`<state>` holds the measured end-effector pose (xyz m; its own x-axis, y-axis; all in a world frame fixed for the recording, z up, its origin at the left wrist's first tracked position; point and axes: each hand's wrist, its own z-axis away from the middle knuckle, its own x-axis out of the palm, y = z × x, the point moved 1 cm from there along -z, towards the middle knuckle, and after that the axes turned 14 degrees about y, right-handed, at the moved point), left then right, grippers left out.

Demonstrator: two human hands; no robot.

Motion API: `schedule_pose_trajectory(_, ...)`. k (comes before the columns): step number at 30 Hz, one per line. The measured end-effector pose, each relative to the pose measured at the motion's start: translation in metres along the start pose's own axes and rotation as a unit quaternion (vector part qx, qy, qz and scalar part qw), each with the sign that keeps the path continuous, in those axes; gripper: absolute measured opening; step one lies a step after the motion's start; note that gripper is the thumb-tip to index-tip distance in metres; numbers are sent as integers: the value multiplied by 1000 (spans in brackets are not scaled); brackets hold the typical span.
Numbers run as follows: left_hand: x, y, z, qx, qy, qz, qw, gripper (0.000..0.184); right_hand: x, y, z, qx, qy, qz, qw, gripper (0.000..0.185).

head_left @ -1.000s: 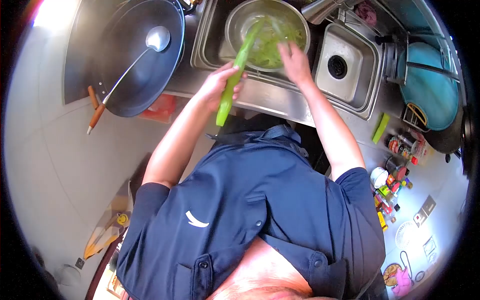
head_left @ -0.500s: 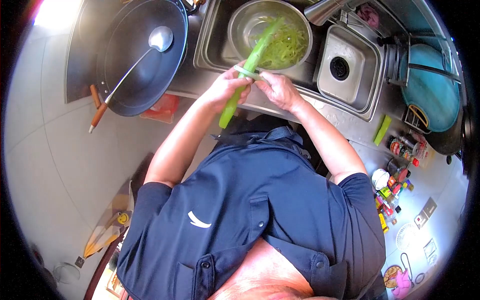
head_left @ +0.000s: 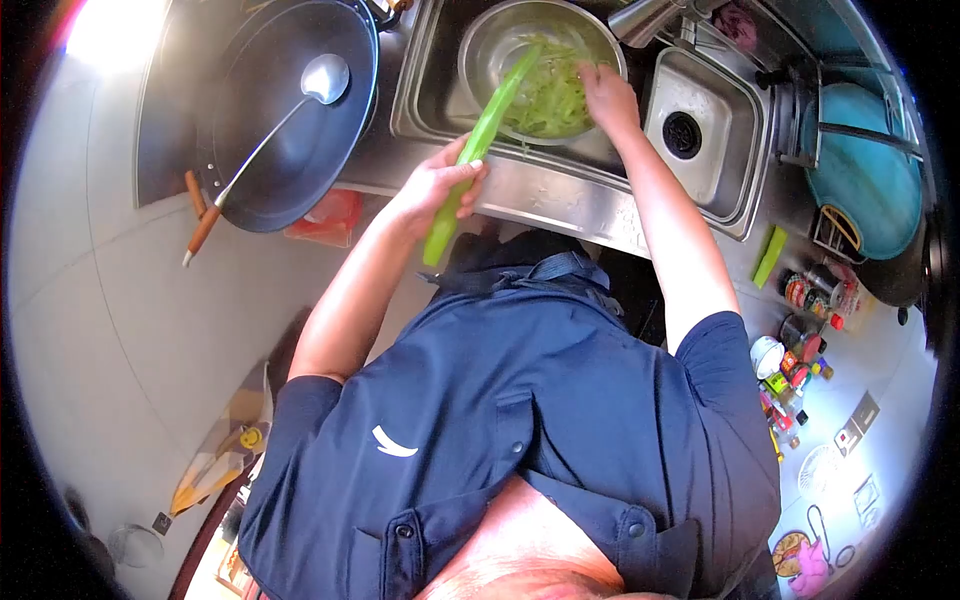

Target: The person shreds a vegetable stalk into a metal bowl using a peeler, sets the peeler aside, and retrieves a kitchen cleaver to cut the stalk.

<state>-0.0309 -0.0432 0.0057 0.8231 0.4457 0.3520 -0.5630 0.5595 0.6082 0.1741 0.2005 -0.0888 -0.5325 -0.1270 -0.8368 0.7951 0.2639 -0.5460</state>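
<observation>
My left hand (head_left: 450, 183) is closed around a long green celtuce stem (head_left: 485, 135). The stem slants up and to the right, its upper end over the rim of a steel bowl (head_left: 484, 70). Thin green peelings (head_left: 555, 105) lie heaped in that bowl, which stands in the larger sink basin. At the bowl's right side, my right hand (head_left: 610, 100) reaches over the rim, fingers curled and pointing inward above the peelings. What those fingers hold, if anything, is hidden.
A black wok (head_left: 285, 150) with a steel ladle (head_left: 325, 80) in it stands on the left. Right of the bowl are a small sink basin (head_left: 715, 165) and a faucet (head_left: 645, 20). A green piece (head_left: 769, 257) lies on the counter near several bottles (head_left: 800, 290). A teal board (head_left: 865, 170) stands at the right.
My right hand, earlier at the stem with a pale peeler, has moved up and right to the bowl. The stem has shifted slightly left in my left hand and stands clear of the peeler.
</observation>
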Motion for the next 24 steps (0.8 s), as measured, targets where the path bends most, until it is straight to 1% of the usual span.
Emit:
schedule_pose_trajectory(1, -1, -1, -2, 1, 2, 3, 1000, 55, -7, -5, 2, 12, 12, -4, 1000, 63)
schedule_pose_trajectory(3, -1, -2, -9, 5, 4, 4, 1000, 54, -8, -16, 18, 4, -2, -21, 1000, 62)
schedule_pose_trajectory(5, 4, 1, -11, 9, 8, 7, 1000, 54, -13, -42, 54, -47, -86, -169, 981, 63)
schedule_pose_trajectory(7, 7, 2, -14, 11, 12, 8, 1000, 53, -12, -59, 81, -87, -176, -177, 964, 56)
schedule_pose_trajectory(9, 8, 1, -18, 16, 14, -19, 1000, 53, -20, -75, 103, -121, -181, -211, 953, 47)
schedule_pose_trajectory(10, 10, 1, -18, 16, 13, -20, 1000, 53, -19, -76, 109, -128, -173, -204, 955, 40)
schedule_pose_trajectory(11, 11, 1, -18, 24, 19, -35, 999, 55, -20, -77, 111, -127, -172, -204, 955, 40)
schedule_pose_trajectory(13, 12, 1, -14, 32, 25, -51, 998, 57, -24, -79, 111, -164, -140, -209, 954, 39)
schedule_pose_trajectory(14, 13, 1, -10, 39, 29, -69, 996, 60, -28, -77, 107, -122, -191, -149, 963, 42)
schedule_pose_trajectory(15, 13, 1, -6, 46, 33, -86, 995, 63, -26, -74, 101, -121, -191, -150, 963, 42)
schedule_pose_trajectory(17, 10, 1, -1, 48, 23, -98, 994, 66, -17, -59, 75, -30, -183, -115, 976, 51)
schedule_pose_trajectory(19, 6, 2, 6, 50, 10, -112, 992, 69, 6, -17, 45, -34, -87, -135, 986, 61)
schedule_pose_trajectory(21, 2, 2, 16, 24, 18, -153, 988, 69, 19, 27, -1, 24, -76, 20, 997, 64)
schedule_pose_trajectory(22, 0, 0, 20, 37, 4, -135, 990, 69, 14, 33, -7, 27, -74, 19, 997, 64)
schedule_pose_trajectory(24, 0, 2, 24, 28, 17, -133, 991, 69, 2, 40, -20, 52, -24, 28, 998, 63)
